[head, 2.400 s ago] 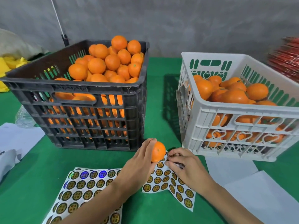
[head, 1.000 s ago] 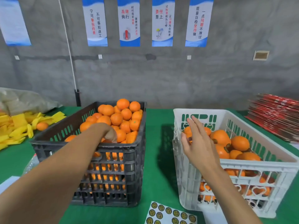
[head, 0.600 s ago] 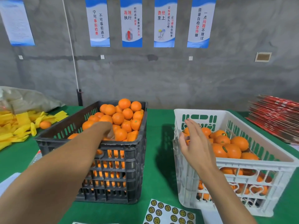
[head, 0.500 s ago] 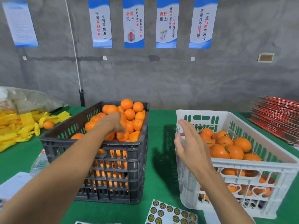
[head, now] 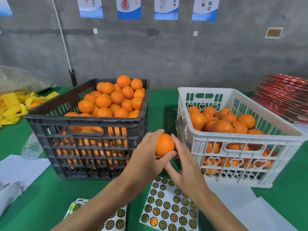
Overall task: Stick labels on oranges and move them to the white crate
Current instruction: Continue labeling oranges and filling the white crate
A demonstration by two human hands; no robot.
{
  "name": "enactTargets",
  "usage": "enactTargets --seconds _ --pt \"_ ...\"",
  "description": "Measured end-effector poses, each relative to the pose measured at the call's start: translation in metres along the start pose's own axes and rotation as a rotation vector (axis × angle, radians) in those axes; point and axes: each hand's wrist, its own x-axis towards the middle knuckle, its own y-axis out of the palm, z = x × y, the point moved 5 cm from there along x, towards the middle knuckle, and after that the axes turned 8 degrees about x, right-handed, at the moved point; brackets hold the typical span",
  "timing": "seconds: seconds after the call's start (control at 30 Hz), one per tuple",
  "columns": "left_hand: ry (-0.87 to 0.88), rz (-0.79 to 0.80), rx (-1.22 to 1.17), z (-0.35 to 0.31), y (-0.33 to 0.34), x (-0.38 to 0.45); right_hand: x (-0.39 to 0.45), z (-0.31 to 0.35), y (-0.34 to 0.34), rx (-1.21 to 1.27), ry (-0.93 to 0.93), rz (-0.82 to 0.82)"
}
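My L hand grips an orange btwn black crate & white crate, above the label sheet. R hand fingers straight, touching the orange's side (holding nothing).

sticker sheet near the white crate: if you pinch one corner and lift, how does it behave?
The sticker sheet is thin paper lying flat on the green table, so it would probably droop, not stay stiff. It looks light and would likely slide if pushed. Unlike the orange, it won't roll.
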Motion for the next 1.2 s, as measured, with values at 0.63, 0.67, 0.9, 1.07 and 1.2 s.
enactTargets --seconds 0.63,0.67,0.9,1.07,1.2 --pt "-0.021 0.274 0.06 0.095 0.096 -0.064 -0.072 -0.088 0.031 -0.082 0.376 0.394" --pt "-0.019 0.272 0.092 0.095 0.097 -0.065 -0.071 -0.088 0.032 -0.084 0.375 0.396" --pt "0.027 0.27 0.187 0.088 0.097 -0.066 -0.072 -0.085 0.033 -0.083 0.371 0.398" --pt "0.044 0.29 0.195 0.081 0.097 -0.067 -0.07 -0.088 0.033 -0.08 0.369 0.361" --pt "0.084 0.293 0.2 0.08 0.096 -0.069 -0.071 -0.083 0.036 -0.147 0.311 0.345"
